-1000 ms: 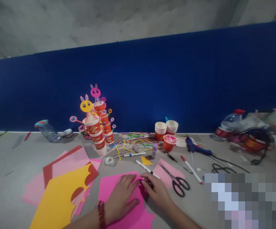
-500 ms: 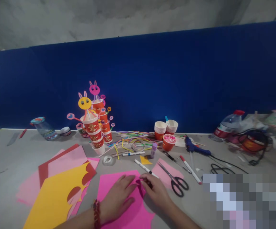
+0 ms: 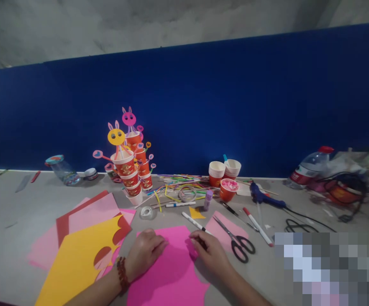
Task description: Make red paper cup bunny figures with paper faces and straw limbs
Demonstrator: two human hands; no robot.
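A bright pink paper sheet (image 3: 171,272) lies on the table between my hands, with a notched lower right edge. My right hand (image 3: 211,253) is at its upper right side, thumb and fingers pinched on pink paper. I cannot tell whether that is the sheet's edge or a separate piece. My left hand (image 3: 143,255), with a beaded bracelet on the wrist, rests over the sheet's left side. Its fingers are curled together, and anything inside them is hidden. Black-handled scissors (image 3: 235,240) lie open on a light pink paper piece (image 3: 215,219) beyond my right hand.
Yellow cut paper (image 3: 72,259) tops other sheets at left. Stacked-cup figures (image 3: 125,163) stand behind. Farther right are a glue stick (image 3: 208,200), a cup of pink scraps (image 3: 228,190), a red-capped marker (image 3: 257,226), a blue glue gun (image 3: 265,198) with cord, and a bottle (image 3: 310,168).
My left hand has drawn back to the left, its spread fingers now curled. My right hand keeps its pinch near the sheet's right edge. The view has shifted slightly.
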